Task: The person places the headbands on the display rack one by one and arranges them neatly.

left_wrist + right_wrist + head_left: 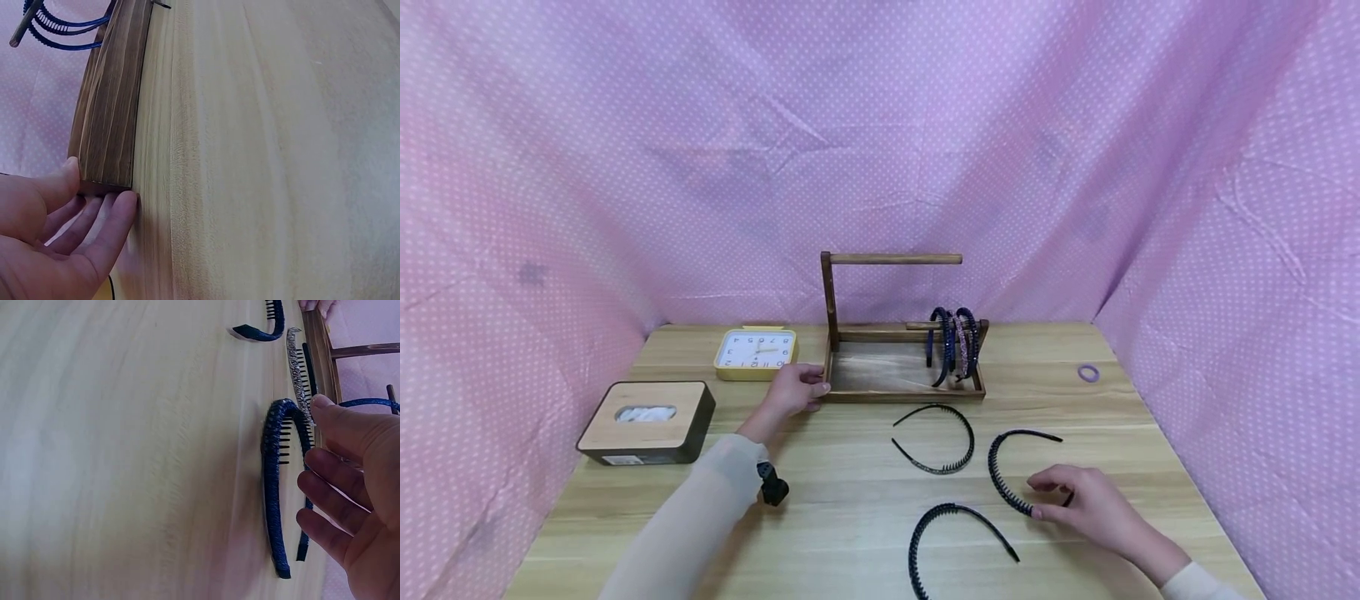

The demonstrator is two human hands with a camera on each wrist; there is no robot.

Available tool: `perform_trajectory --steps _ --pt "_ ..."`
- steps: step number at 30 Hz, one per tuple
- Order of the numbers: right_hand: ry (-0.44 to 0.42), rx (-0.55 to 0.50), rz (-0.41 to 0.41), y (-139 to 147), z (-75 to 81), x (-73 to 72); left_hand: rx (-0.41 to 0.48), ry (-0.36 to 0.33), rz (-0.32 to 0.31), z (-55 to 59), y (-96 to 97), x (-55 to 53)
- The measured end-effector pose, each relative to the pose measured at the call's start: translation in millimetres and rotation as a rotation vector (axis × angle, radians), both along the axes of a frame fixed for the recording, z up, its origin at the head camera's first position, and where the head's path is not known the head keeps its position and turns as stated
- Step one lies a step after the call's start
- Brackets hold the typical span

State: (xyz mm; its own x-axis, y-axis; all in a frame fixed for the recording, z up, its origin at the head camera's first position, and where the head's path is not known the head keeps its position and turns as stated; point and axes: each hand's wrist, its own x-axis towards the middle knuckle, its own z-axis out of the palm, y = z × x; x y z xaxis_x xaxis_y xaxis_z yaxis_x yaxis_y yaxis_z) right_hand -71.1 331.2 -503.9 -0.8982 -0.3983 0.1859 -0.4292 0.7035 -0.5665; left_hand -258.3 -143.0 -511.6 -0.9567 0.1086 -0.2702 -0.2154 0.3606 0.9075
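Note:
My left hand [793,389] holds the front left corner of a brown wooden rack [906,397]. In the left wrist view the thumb lies on one edge and the fingers touch the end. Over one end of a dark toothed headband [996,475] hovers my right hand [1086,504], thumb and fingers apart. The right wrist view shows this headband as dark blue [272,494], beside the loosely bent fingers; contact is unclear. Two more headbands lie on the table: a thin one with a silvery part [967,450] near the rack, and a dark one [915,546] nearer the front.
Dark blue headbands [973,342] and a pink glittery one [960,346] hang on the rack's lower bar. A yellow clock [756,350] and a tissue box [688,400] stand left. A purple ring [1088,373] lies right. Pink dotted cloth [880,167] surrounds the table.

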Motion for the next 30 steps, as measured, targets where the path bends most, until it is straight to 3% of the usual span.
perform_trajectory --steps 10,20,30 --pt "-0.015 0.031 0.006 -3 -13.1 4.9 0.005 -0.013 0.004 -1.8 0.4 -0.9" --pt "0.134 0.138 0.024 -6 -22.8 3.8 0.023 -0.030 0.020 -1.0 -1.4 -0.9" --pt "0.121 0.100 0.057 -9 -22.5 1.8 0.015 -0.029 0.025 0.0 -1.2 -1.3"
